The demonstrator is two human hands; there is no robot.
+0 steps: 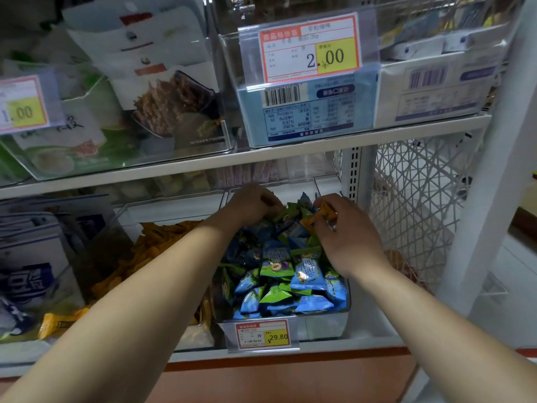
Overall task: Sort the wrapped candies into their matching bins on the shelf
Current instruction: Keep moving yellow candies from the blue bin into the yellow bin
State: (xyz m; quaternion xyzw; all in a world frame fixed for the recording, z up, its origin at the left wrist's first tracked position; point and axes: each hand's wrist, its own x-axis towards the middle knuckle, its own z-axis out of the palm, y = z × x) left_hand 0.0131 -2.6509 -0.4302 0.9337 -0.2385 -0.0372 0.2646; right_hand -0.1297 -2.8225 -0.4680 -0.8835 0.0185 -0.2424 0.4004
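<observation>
White shelf (pixel 290 153), wire mesh side panel (pixel 412 184), dim light

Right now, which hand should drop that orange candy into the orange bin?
Right hand: it already pinches the orange candy, though the orange bin lies left. Left hand digs among blue-green candies.

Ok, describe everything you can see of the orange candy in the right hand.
The orange candy is a small wrapped piece, glossy orange with a dark printed patch. The right hand pinches it between thumb and fingers, hiding part of it. It is held over the back of the clear bin of blue and green candies.
</observation>
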